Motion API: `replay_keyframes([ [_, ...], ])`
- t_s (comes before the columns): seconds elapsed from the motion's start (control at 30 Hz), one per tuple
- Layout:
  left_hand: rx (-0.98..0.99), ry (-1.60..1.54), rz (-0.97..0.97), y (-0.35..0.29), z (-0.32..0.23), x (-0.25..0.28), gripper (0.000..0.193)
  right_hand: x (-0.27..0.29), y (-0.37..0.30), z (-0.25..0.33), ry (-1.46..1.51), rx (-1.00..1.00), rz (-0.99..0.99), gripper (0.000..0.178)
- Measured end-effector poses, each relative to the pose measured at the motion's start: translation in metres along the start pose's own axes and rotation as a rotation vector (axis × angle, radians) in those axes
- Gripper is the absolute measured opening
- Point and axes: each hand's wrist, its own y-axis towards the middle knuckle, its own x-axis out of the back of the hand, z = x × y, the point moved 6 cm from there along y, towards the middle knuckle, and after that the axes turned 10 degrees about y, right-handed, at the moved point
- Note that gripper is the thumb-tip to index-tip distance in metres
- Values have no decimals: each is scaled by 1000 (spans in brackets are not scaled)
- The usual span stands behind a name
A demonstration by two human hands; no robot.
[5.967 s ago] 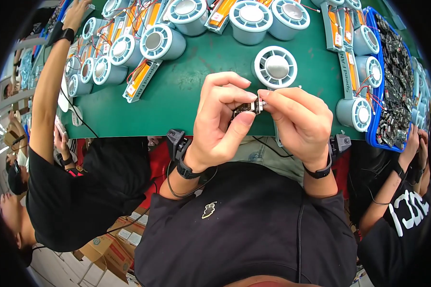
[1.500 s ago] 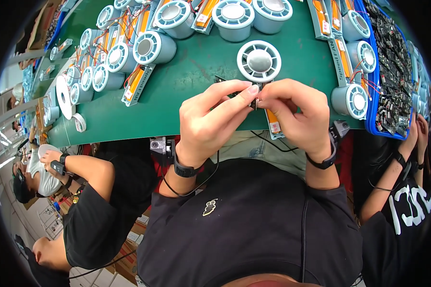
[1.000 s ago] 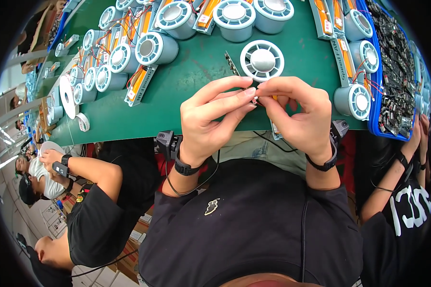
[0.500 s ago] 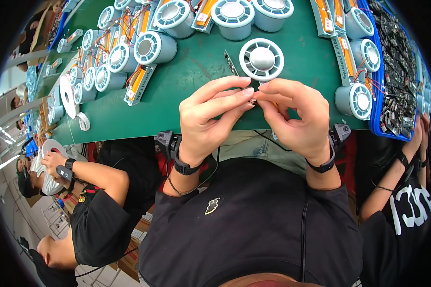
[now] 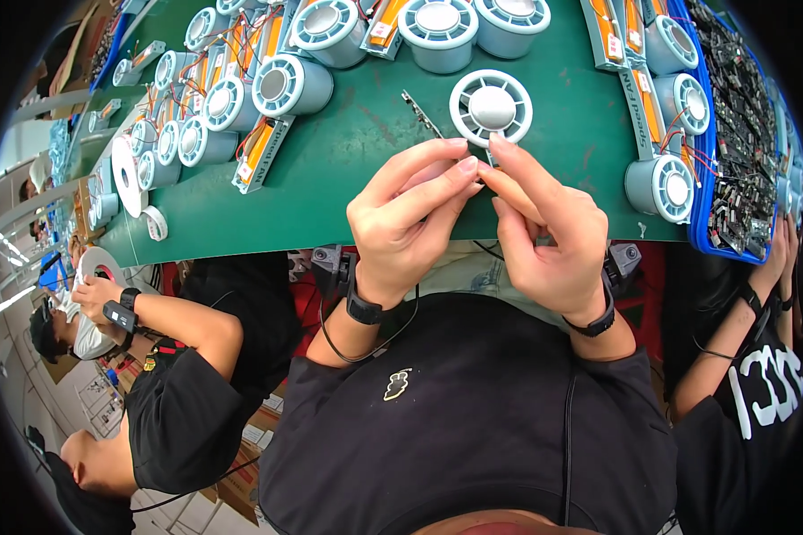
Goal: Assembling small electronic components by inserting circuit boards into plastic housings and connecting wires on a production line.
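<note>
My left hand [image 5: 410, 207] is closed in a pinch, its fingertips meeting the right hand's. A narrow dark circuit board [image 5: 417, 109] sticks out past its index finger, apparently held at its hidden lower end. My right hand [image 5: 555, 214] is bent around the lower part of a pale blue fan [image 5: 492, 105] with a silver round hub. Its index fingertip touches the fan head's near rim; the part below the head is mostly hidden by my fingers. What lies right between the fingertips is too small to make out.
On the green table [image 5: 366, 125], several pale blue fans [image 5: 291, 85] with orange batteries and red wires stand at left, back and right. A blue bin [image 5: 700, 214] of dark circuit boards [image 5: 742, 134] is at right. A tape roll [image 5: 129, 176] lies left. People sit on both sides.
The circuit board's far end has swung left and tilts more. My left hand has shifted slightly right; my right index finger has straightened up against the fan's rim.
</note>
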Motion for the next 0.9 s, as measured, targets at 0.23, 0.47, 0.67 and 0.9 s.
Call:
replay_keyframes([
  [0.23, -4, -36, 32, 5, 5, 4, 30, -6, 0, -1, 26, -83, -17, 51],
  [0.47, -18, -88, 68, 3, 0, 6, 32, 6, 12, -15, -15, -77, 102, 26],
  [0.67, -60, -102, 114, 4, -1, 5, 33, 6, 20, -22, 95, -113, 245, 14],
  [0.9, -58, -127, 158, 4, 2, 5, 34, 4, 24, -20, 93, -51, 275, 18],
])
